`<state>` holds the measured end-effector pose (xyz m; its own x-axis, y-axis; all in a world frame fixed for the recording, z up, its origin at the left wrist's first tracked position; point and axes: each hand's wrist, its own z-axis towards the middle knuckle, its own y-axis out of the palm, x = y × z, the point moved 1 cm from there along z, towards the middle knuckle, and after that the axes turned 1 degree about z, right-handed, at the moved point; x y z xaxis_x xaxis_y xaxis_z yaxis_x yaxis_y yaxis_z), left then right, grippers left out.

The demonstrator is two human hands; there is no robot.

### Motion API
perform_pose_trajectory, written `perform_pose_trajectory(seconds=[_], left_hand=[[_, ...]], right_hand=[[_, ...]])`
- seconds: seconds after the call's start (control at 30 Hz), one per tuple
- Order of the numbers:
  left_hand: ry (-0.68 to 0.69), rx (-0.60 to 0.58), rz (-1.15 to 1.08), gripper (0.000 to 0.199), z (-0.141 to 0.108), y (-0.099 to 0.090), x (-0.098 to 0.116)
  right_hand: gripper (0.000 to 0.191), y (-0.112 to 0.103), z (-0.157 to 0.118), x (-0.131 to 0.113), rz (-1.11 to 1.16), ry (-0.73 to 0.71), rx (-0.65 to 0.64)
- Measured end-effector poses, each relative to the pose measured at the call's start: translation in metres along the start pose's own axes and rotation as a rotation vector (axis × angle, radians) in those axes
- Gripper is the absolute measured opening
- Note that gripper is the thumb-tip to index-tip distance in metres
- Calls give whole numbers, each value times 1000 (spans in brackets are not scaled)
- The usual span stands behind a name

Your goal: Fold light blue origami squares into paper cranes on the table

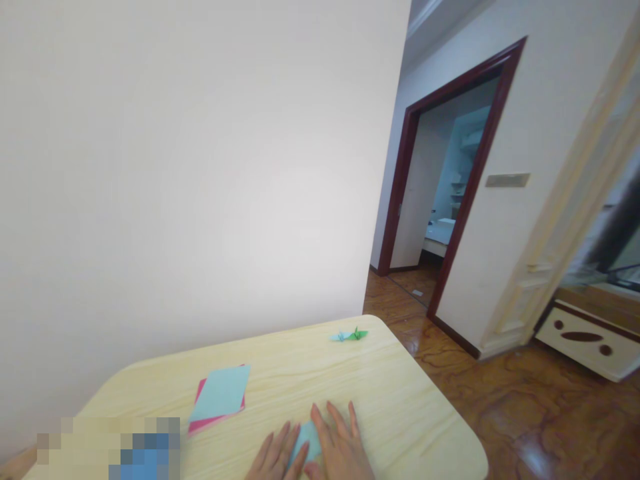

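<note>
A folded piece of light blue paper (307, 440) lies on the pale wooden table (400, 407), partly covered by my hands. My left hand (277, 455) presses on its left side, fingers stretched out. On its right side rests my right hand (341, 440), fingers spread over the paper and tabletop. The paper's lower part is hidden beneath the hands. Farther off, at the table's back right corner, stand a light blue paper crane (341, 337) and a green paper crane (358, 334), side by side.
A stack of blue paper sheets (223, 393) with pink paper (200, 425) under it lies at the left. A white wall (200, 167) borders the table's back edge. A blurred-out patch (145, 453) covers the lower left. Beyond are a doorway (407, 133) and a low cabinet (590, 340).
</note>
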<state>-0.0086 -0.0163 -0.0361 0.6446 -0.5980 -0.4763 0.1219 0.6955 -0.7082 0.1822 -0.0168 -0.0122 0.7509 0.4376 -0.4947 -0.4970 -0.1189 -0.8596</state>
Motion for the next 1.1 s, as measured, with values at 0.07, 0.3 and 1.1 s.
perform_pose_trajectory(seconds=[0.07, 0.3, 1.1], left_hand=[[10, -29, 14, 43, 1, -3, -1], [52, -69, 61, 41, 8, -13, 1], [-178, -70, -420, 31, -4, -22, -14]], right_hand=[[68, -6, -2, 4, -8, 5, 12], [68, -7, -17, 11, 20, -107, 74], [76, -10, -26, 3, 91, 25, -2]])
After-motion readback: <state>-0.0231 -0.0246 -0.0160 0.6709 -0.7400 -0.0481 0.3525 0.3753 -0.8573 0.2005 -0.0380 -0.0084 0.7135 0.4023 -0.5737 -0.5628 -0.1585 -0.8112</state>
